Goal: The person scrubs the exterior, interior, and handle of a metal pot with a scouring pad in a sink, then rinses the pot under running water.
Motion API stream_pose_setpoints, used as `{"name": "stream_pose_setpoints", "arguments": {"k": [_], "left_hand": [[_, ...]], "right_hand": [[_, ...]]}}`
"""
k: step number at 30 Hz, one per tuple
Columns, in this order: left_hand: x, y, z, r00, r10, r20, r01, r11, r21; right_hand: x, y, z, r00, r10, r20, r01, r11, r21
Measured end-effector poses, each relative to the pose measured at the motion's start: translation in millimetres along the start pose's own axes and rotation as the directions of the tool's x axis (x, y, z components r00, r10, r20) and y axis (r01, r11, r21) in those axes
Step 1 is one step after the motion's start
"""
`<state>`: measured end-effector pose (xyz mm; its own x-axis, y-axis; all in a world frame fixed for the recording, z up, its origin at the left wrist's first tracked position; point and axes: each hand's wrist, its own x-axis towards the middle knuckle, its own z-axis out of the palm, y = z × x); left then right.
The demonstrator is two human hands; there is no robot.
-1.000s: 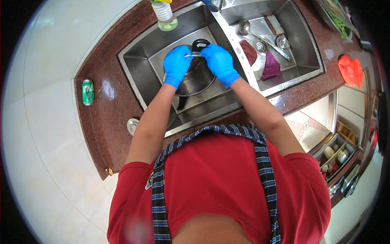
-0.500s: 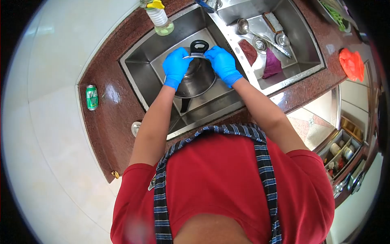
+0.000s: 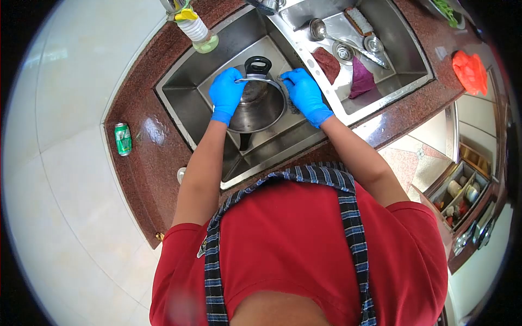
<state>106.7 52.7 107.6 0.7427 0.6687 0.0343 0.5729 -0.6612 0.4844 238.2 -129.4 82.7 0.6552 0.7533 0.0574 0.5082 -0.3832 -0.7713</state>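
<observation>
A steel pot (image 3: pixel 258 117) with black handles sits tilted in the left basin of a double sink (image 3: pixel 179 117). My left hand (image 3: pixel 225 93), in a blue glove, grips the pot's rim on its left side, near the upper handle (image 3: pixel 258 66). On the pot's right, my right hand (image 3: pixel 305 93), also gloved in blue, is off the rim with its fingers curled together. Grey mesh-like material, perhaps a scouring pad (image 3: pixel 294 108), shows beside and under those fingers; how much of it they hold is hidden.
In the right basin lie a ladle (image 3: pixel 318 29), a brush (image 3: pixel 359 22), a brown cloth (image 3: pixel 327 64) and a purple cloth (image 3: pixel 361 79). A soap bottle (image 3: pixel 198 33) stands behind the left basin. On the counter are a green can (image 3: pixel 123 139) and a red bag (image 3: pixel 470 72).
My right hand has left the pot's rim and moved right and slightly down. The pot's upper handle has shifted a little left, with my left hand still on the rim.
</observation>
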Motion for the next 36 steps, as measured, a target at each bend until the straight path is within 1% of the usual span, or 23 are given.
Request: {"name": "stream_pose_setpoints", "arguments": {"k": [1,2,4,5,7,8,10,14,17,19,20,23,25,27,28,30,31,33,34,35,36], "left_hand": [[-0.9,1.9,-0.2,0.999,0.026,-0.027,-0.026,1.0,0.018],[-1.1,2.1,0.7,0.999,0.022,-0.027,-0.021,1.0,0.017],[-4.8,1.9,3.0,0.997,0.061,-0.057,-0.06,0.998,0.02],[-6.8,4.8,2.2,0.997,0.051,-0.057,-0.05,0.999,0.018],[-9.3,11.0,0.3,0.992,0.098,-0.075,-0.096,0.995,0.03],[-12.7,13.6,1.1,0.993,0.088,-0.078,-0.086,0.996,0.028],[-18.0,19.4,2.4,0.981,0.168,-0.1,-0.162,0.985,0.065],[-24.0,36.5,5.6,0.986,0.151,-0.076,-0.142,0.984,0.109],[-25.7,41.8,8.3,0.987,0.139,-0.087,-0.127,0.984,0.128],[-23.3,40.5,9.7,0.988,0.132,-0.083,-0.118,0.981,0.153],[-22.6,39.4,10.6,0.988,0.134,-0.075,-0.118,0.976,0.182],[-17.3,34.5,10.8,0.987,0.126,-0.105,-0.108,0.982,0.157],[-16.5,34.0,9.3,0.987,0.12,-0.11,-0.103,0.984,0.145],[-17.5,33.3,9.6,0.987,0.11,-0.114,-0.094,0.986,0.135],[-15.8,31.3,10.9,0.988,0.115,-0.105,-0.1,0.986,0.131],[-13.9,30.3,9.8,0.987,0.125,-0.106,-0.11,0.985,0.132],[-15.8,31.2,10.6,0.987,0.12,-0.105,-0.104,0.984,0.147],[-15.9,34.3,11.0,0.988,0.116,-0.104,-0.1,0.983,0.154],[-15.8,34.9,10.6,0.989,0.115,-0.092,-0.097,0.979,0.177],[-16.8,35.1,10.3,0.991,0.11,-0.081,-0.092,0.975,0.203],[-18.5,34.7,10.9,0.991,0.106,-0.08,-0.088,0.975,0.206]], "right_hand": [[1.3,-5.8,-5.0,0.997,-0.052,-0.052,0.055,0.997,0.062],[4.2,-10.4,-8.1,0.997,-0.053,-0.048,0.056,0.997,0.061],[7.5,-17.3,-10.0,0.993,-0.086,-0.079,0.093,0.991,0.093],[8.3,-19.4,-9.6,0.994,-0.088,-0.069,0.094,0.991,0.093],[11.3,-22.1,-7.0,0.979,-0.203,-0.022,0.204,0.978,0.032],[12.1,-21.7,-5.2,0.978,-0.208,-0.012,0.208,0.978,0.033],[15.0,-20.4,-1.3,0.989,-0.15,-0.001,0.15,0.986,-0.074],[11.0,-16.5,4.2,0.987,-0.159,0.014,0.16,0.985,-0.063],[14.9,-23.7,4.6,0.991,-0.135,0.008,0.136,0.986,-0.097],[23.3,-40.6,6.0,0.949,-0.311,0.055,0.316,0.925,-0.214],[26.6,-48.3,8.1,0.953,-0.288,0.094,0.303,0.923,-0.236],[29.8,-39.9,12.3,0.951,-0.296,0.09,0.309,0.916,-0.254],[29.6,-29.1,18.3,0.952,-0.297,0.075,0.306,0.925,-0.223],[28.8,-25.8,22.1,0.965,-0.263,0.025,0.263,0.954,-0.14],[27.0,-24.0,22.1,0.964,-0.266,0.025,0.267,0.954,-0.139],[29.3,-25.2,18.6,0.968,-0.251,0.01,0.251,0.967,-0.041],[30.4,-26.5,19.3,0.967,-0.254,0.007,0.254,0.966,-0.042],[33.4,-46.0,14.0,0.956,-0.266,0.126,0.29,0.924,-0.249],[34.6,-60.1,11.9,0.963,-0.208,0.171,0.253,0.918,-0.305],[33.2,-58.2,12.3,0.962,-0.208,0.178,0.255,0.918,-0.304],[34.0,-55.5,14.1,0.96,-0.243,0.139,0.274,0.921,-0.278]]}}
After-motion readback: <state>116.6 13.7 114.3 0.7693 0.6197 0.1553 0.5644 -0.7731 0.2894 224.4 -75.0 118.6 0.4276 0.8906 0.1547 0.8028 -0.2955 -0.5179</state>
